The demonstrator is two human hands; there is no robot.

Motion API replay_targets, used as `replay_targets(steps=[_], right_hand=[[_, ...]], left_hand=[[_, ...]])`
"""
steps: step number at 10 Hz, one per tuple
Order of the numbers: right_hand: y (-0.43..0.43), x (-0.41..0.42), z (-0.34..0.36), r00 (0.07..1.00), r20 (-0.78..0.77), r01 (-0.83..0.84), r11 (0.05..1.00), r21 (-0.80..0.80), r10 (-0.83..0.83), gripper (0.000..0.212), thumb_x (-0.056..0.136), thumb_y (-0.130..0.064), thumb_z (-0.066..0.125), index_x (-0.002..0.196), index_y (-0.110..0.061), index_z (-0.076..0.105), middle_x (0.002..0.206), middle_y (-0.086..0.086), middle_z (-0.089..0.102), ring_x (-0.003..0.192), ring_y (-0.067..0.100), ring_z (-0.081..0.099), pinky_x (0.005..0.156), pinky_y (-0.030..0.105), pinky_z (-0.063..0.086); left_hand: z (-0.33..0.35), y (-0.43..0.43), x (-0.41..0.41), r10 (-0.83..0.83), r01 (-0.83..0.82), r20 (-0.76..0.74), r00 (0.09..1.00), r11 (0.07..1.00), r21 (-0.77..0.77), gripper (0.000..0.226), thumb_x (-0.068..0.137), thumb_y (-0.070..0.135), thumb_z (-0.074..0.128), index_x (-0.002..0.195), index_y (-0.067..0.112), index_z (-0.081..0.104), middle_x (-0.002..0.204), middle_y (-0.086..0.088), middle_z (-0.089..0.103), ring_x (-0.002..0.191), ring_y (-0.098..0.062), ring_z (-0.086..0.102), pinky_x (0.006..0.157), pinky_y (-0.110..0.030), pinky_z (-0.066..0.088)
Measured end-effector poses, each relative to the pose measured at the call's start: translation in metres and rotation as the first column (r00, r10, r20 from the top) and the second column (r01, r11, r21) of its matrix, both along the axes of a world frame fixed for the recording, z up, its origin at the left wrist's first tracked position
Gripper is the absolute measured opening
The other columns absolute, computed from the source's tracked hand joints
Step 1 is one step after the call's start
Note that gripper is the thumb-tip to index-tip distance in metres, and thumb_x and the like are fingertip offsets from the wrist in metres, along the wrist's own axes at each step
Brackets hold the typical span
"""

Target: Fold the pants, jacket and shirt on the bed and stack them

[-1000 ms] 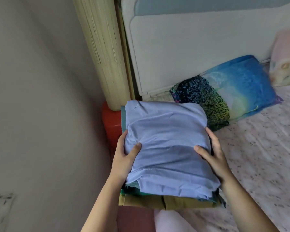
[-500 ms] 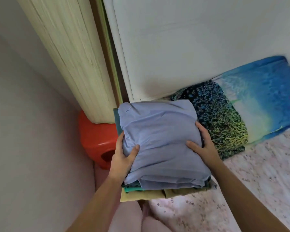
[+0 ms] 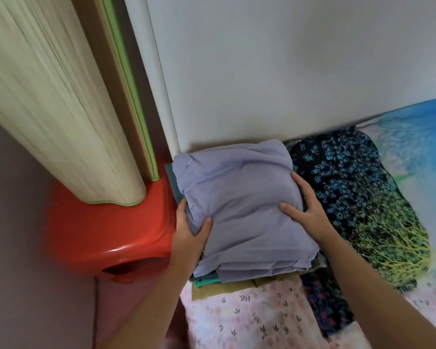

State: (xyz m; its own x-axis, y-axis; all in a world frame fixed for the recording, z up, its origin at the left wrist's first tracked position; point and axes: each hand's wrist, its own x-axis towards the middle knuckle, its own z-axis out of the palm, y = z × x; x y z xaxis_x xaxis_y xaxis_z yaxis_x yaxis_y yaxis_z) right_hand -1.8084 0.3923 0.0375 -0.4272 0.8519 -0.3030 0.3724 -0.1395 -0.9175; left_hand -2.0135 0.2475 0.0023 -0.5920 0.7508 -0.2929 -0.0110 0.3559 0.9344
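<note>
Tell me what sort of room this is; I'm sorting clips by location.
Most likely a bedroom. A white headboard rises behind a bed with a floral sheet, a patterned pillow lies against it, and both hands hold a stack of folded clothes at the bed's corner.

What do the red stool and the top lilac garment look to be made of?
Red stool: likely moulded plastic, glossy, with bright highlights along its rounded edge. Lilac garment: thin matte woven fabric, probably cotton or a blend, with soft creases and layered folded edges.

Folded stack at bed corner: lavender shirt (image 3: 242, 210) on top, teal garment (image 3: 205, 280) under, olive-tan garment (image 3: 227, 288) at bottom.
</note>
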Motion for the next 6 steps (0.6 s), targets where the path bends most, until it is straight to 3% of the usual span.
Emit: replay_targets(steps=[1,2,3,4,5,6], right_hand=[[0.003,0.004,-0.026,1.000,-0.001,-0.008,0.999,-0.040,0.008,0.065,0.082,-0.018,0.064,0.134,-0.041,0.032,0.130,-0.020,0.039,0.114,0.005,0.045,0.084,0.017,0.042],[0.003,0.008,-0.043,1.000,0.006,0.011,0.998,-0.054,-0.011,0.063,0.082,-0.021,0.064,0.132,-0.043,0.033,0.130,-0.021,0.038,0.112,-0.002,0.044,0.087,0.020,0.041],[0.005,0.008,-0.045,1.000,0.016,0.006,0.997,-0.077,-0.005,0.063,0.084,-0.023,0.063,0.133,-0.045,0.031,0.129,-0.021,0.037,0.107,-0.007,0.044,0.084,0.016,0.041],[0.003,0.009,-0.037,0.998,0.050,-0.021,0.996,-0.082,0.026,0.065,0.084,-0.027,0.063,0.136,-0.045,0.028,0.130,-0.021,0.036,0.111,0.000,0.044,0.090,0.024,0.042],[-0.002,0.015,-0.029,0.990,0.138,-0.026,0.998,-0.050,0.033,0.063,0.084,-0.033,0.062,0.139,-0.039,0.031,0.133,-0.017,0.038,0.119,0.008,0.041,0.099,0.034,0.040],[-0.012,0.024,-0.016,0.962,0.269,0.036,0.997,0.068,-0.053,0.054,0.086,-0.040,0.057,0.136,-0.028,0.040,0.136,-0.004,0.045,0.123,0.018,0.044,0.103,0.042,0.040]], left_hand=[[-0.023,0.003,0.005,-0.003,0.004,0.036,0.999,1.000,-0.026,0.069,0.074,0.037,0.063,0.134,0.034,0.028,0.135,0.011,0.041,0.126,-0.010,0.039,0.106,-0.031,0.033],[-0.036,0.005,0.004,-0.001,0.002,0.013,1.000,0.999,-0.048,0.063,0.083,0.026,0.066,0.131,0.036,0.027,0.135,0.011,0.039,0.128,-0.011,0.037,0.109,-0.034,0.031],[-0.034,0.007,0.002,-0.032,0.032,0.005,0.999,0.998,-0.050,0.060,0.086,0.020,0.061,0.131,0.037,0.025,0.135,0.012,0.036,0.126,-0.009,0.036,0.107,-0.029,0.030],[-0.023,0.005,0.000,-0.079,0.077,-0.013,0.997,0.991,-0.110,0.064,0.088,0.024,0.059,0.141,0.031,0.023,0.132,0.016,0.035,0.124,-0.007,0.035,0.101,-0.023,0.029],[-0.017,-0.005,-0.009,-0.135,0.106,-0.126,0.983,0.972,-0.211,0.068,0.086,0.038,0.060,0.144,0.030,0.024,0.140,0.009,0.038,0.130,-0.014,0.036,0.105,-0.027,0.030],[0.000,-0.017,-0.018,-0.181,0.085,-0.323,0.929,0.953,-0.290,0.056,0.087,0.038,0.057,0.138,0.026,0.038,0.140,-0.004,0.043,0.130,-0.021,0.037,0.108,-0.035,0.031]])
